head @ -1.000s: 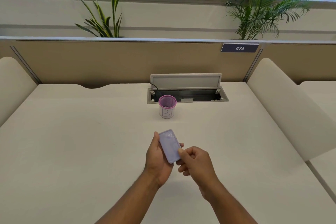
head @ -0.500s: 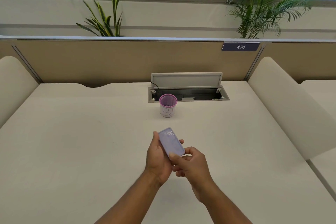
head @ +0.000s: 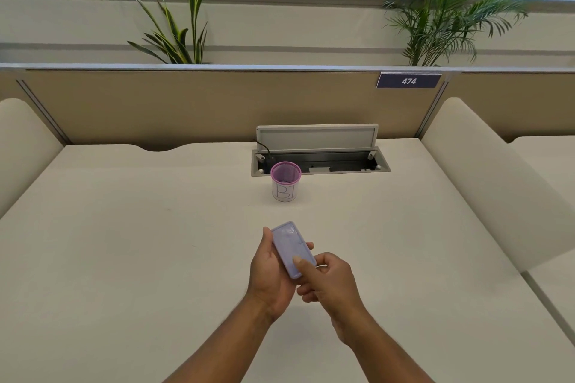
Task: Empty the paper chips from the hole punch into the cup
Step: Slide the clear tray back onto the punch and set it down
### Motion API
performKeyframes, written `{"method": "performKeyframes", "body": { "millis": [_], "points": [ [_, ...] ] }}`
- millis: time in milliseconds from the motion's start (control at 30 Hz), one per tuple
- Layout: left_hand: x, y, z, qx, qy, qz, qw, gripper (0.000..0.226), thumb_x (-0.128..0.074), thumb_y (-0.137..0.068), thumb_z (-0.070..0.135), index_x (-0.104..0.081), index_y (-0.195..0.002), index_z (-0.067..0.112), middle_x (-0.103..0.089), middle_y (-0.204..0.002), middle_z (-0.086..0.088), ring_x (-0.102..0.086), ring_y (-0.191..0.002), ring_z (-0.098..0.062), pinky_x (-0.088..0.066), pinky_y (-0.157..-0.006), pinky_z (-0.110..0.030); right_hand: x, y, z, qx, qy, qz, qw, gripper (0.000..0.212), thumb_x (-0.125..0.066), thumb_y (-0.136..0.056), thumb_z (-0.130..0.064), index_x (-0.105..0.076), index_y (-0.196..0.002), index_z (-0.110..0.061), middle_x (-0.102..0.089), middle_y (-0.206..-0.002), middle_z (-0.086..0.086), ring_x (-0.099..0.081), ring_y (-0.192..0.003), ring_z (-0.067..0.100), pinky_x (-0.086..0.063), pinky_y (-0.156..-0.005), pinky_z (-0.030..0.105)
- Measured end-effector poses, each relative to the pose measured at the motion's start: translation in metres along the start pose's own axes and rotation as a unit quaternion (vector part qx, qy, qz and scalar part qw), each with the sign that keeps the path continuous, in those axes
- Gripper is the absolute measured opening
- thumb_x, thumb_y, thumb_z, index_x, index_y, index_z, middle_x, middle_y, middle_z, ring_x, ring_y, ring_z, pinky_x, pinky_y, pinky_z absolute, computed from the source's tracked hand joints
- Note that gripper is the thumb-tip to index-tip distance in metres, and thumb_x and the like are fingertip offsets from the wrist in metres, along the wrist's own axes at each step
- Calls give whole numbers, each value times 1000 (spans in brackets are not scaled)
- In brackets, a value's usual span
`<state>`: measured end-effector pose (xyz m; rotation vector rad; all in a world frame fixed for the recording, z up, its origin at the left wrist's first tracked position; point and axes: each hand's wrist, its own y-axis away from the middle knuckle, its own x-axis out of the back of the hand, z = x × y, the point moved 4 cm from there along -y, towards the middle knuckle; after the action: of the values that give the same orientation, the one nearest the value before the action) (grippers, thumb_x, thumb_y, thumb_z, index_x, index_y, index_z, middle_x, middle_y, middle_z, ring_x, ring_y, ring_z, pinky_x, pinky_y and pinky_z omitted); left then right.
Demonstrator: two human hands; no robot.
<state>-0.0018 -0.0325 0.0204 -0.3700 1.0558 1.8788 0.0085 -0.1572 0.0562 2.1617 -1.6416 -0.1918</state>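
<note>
Hands grip a smooth, rounded lilac hole punch (head: 292,250): left hand (head: 270,270) cradling, right hand (head: 326,277) pinching its near end.

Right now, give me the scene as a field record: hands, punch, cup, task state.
left hand: wraps the hole punch from the left
right hand: thumb pressed on punch's near end
punch: lilac, held above the desk, flat face up
cup: upright, beyond the hands, pink rim, apart from punch
task state: punch not yet over cup
</note>
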Motion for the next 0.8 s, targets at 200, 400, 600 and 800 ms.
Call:
{"method": "performKeyframes", "body": {
  "millis": [200, 400, 600, 800],
  "points": [
    [2, 0, 1, 10, 7, 3, 1000, 65, -33, -103, 62, -60, -137, 13, -65, -128, -22, -61, -118, -35, -49, -107, -49, 9, 3, -6, 279, 283, 67, 915, 46, -83, -80, -53, -65, -117, -32, -64, -113, -17, -64, -91, 4, -52, -76, 15],
    [-2, -7, -6, 34, -11, -1, 999, 63, -34, -106, 55, -57, -144, 11, -66, -142, -16, -64, -127, -31, -54, -103, -45, 10, 1, 3, 371, 444, 101, 809, 24, -85, -86, -32, -70, -102, -21, -66, -86, -3, -62, -73, 19, -57, -57, 32],
    [-15, -16, -5, -4, -56, -24, 998, 38, -46, -109, 28, -71, -129, 8, -73, -118, -18, -70, -103, -36, -59, -96, -52, 25, -10, 3, 344, 412, 146, 831, 9, -74, -96, -14, -75, -105, -16, -67, -77, -1, -60, -62, 16, -53, -54, 27],
    [-28, -36, -5, -8, -138, -12, 990, 27, -55, -105, 12, -69, -128, 10, -76, -124, -17, -76, -109, -39, -59, -101, -56, 55, -38, 0, 249, 276, 209, 905, 16, -70, -94, -6, -83, -92, -14, -75, -79, 2, -62, -68, 14, -41, -64, 10]
  ]
}}
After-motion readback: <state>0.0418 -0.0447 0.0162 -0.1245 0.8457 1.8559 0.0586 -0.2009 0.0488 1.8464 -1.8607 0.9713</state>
